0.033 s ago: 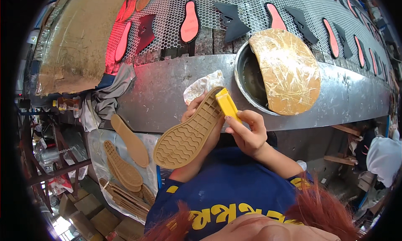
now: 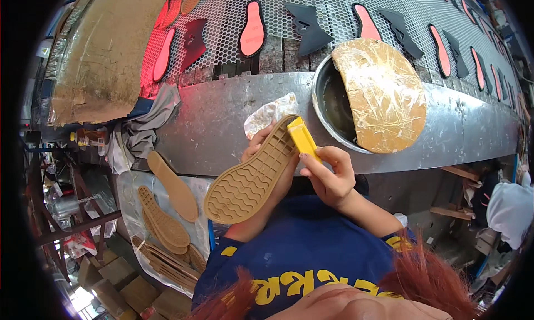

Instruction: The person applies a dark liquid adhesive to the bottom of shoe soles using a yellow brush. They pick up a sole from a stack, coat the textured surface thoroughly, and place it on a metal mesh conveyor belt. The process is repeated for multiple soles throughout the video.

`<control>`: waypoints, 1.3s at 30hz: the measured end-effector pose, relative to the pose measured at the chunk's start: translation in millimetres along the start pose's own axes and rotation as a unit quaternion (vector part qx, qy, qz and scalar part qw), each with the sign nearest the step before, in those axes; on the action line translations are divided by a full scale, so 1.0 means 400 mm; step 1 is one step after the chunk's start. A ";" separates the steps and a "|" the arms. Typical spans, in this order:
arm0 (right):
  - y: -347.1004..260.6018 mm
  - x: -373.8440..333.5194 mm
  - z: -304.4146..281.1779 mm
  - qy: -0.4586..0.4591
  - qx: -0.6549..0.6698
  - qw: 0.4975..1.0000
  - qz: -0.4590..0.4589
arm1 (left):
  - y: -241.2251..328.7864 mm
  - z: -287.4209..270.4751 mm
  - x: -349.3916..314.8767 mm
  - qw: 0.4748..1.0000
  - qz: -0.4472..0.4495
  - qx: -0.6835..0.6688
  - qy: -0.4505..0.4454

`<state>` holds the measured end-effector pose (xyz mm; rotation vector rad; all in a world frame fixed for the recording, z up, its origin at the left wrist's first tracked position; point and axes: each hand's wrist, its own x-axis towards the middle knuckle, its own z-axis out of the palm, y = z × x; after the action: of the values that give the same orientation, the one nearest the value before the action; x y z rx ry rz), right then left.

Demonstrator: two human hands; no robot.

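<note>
Right hand: the right hand [image 2: 329,175] is curled, thumb and fingers pinching a yellow, trough-shaped plastic piece [image 2: 303,141].
Left hand: the left hand [image 2: 285,181], partly hidden, is bent round the back of a tan, ridged rubber shoe sole [image 2: 245,189], fingers along its left edge.
Sole: held tilted, tread in view, across the near edge of a curved grey metal table [image 2: 214,133]; the yellow piece's upper end appears to meet its heel rim.
Cloth: a crumpled, stained white cloth [image 2: 273,113], just behind the left fingers.
Basin: a round metal basin [image 2: 316,106] right of the hands, toward the table's far edge, part-covered by a shiny tan disc [image 2: 384,97].
Mesh: beyond the far edge, silver metal mesh [image 2: 225,22] bearing pink, black-rimmed insoles [image 2: 253,30].
</note>
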<state>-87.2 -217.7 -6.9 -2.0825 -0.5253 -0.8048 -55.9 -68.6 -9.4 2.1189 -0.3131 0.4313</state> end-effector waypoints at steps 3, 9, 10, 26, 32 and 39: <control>-0.004 0.001 0.001 -0.005 -0.010 1.000 0.012 | -0.003 0.008 -0.006 0.998 -0.030 -0.046 0.018; -0.015 0.003 -0.014 -0.016 -0.008 0.999 0.033 | 0.003 -0.003 0.006 1.000 0.012 -0.001 -0.006; -0.018 0.001 -0.016 -0.017 -0.010 0.999 0.036 | 0.007 -0.006 0.006 0.999 0.019 0.025 -0.014; -0.023 0.021 0.009 -0.004 0.039 0.998 -0.042 | -0.047 0.005 -0.036 0.933 -0.062 -0.354 -0.034; -0.081 0.033 0.025 -0.033 0.103 0.990 -0.091 | -0.023 -0.010 -0.015 0.657 -0.262 -0.707 -0.001; -0.090 0.033 0.014 -0.090 0.119 0.984 -0.096 | -0.072 0.019 -0.031 0.823 -0.175 -0.540 0.018</control>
<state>-97.9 -191.4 19.5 -1.9113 -0.8887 -0.6299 -54.9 -58.8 -40.0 0.9996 -0.0831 0.0220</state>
